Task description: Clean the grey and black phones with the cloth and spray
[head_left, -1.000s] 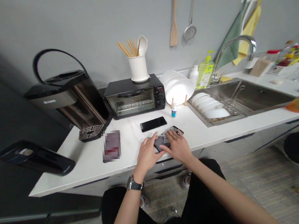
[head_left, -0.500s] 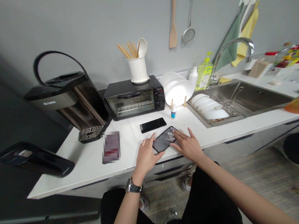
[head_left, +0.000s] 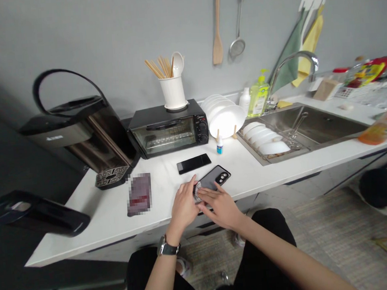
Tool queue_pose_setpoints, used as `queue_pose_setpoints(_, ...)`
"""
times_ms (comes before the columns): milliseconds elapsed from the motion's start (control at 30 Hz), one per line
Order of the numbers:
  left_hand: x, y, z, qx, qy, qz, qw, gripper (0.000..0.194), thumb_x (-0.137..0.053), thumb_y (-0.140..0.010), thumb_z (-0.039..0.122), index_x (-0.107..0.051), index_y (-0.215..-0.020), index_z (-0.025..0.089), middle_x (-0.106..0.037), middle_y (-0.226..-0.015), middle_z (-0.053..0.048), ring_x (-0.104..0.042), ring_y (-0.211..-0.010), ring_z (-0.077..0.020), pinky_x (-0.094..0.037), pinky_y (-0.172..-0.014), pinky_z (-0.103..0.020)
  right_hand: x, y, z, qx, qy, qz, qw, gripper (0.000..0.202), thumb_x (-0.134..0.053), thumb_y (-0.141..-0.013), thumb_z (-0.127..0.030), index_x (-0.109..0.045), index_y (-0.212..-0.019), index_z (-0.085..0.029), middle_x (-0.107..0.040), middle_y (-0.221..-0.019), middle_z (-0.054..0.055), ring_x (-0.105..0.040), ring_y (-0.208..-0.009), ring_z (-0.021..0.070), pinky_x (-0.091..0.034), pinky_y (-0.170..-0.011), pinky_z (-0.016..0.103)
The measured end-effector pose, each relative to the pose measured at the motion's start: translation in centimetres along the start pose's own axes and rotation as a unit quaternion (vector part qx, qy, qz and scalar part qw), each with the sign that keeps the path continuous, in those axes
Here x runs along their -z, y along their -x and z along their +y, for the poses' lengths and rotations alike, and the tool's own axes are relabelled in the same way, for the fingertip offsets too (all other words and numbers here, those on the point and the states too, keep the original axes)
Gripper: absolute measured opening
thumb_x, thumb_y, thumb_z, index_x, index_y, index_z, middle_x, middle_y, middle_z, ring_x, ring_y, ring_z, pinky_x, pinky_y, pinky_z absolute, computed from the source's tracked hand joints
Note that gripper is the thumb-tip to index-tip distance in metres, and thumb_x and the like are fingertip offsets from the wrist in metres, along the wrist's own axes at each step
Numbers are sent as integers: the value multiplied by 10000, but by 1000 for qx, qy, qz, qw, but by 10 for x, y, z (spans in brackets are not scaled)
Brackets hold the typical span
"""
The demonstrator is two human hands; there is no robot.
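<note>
- Honestly, the right hand (head_left: 221,207) isn't clenching: its fingers are lying fairly straight, pressing a crumpled wipe (head_left: 197,189) onto the back of a smartphone (head_left: 210,179).
- Left hand (head_left: 184,203) is bracing the near-left end; can't tell whether it's actually pinching.
- For a decent wipe-down, I'd say you're wanting flat fingers, even pressure, no skidding, and going easy around the camera lenses (head_left: 222,177).
- That smartphone's lying lens-side up on the white countertop (head_left: 162,178), a second, black smartphone (head_left: 194,163) sitting just behind.
</note>
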State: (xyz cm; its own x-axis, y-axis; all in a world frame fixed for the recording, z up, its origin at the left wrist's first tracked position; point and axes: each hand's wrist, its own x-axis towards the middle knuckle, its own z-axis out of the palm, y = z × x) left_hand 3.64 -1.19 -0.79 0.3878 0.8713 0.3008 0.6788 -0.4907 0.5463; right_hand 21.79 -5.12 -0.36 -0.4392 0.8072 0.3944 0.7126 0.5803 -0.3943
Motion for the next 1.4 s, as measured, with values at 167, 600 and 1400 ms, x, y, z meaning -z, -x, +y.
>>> queue_pose_setpoints(167, -1, 0, 3, 10, -6, 9, 1000, 895, -796, -862, 274, -342, -1633, 272, -649, -1414, -107, -577, -1298, -324, -471, -1138, -518, 19, 15, 35, -10, 50, 0, 999, 415, -481, -1107, -438, -665, -1421, -238, -685, -1464, 102, -621, -1404, 262, -284, -1297, 585)
queue_pose_setpoints(600, -1, -5, 0, 4, -3, -3, 1000, 877, -781, -872, 278, -340, -1629, 286, -651, -1436, -82, -571, -1298, -309, -455, -1153, -503, -9, -23, 41, -130, 167, 61, 976, 848, -455, -1042, -674, -578, -1444, 63, -582, -1499, 337, -538, -1451, 426, -284, -1277, 619)
queue_pose_setpoints(1400, -2, -5, 2, 0, -7, 1, 1000, 917, -833, -846, 324, -354, -1625, 266, -666, -1434, -71, -572, -1278, -295, -458, -1143, -479, 4, -9, 53, -125, 168, 65, 976, 752, -498, -1047, -637, -586, -1466, -19, -597, -1519, 267, -541, -1457, 394, -276, -1270, 650)
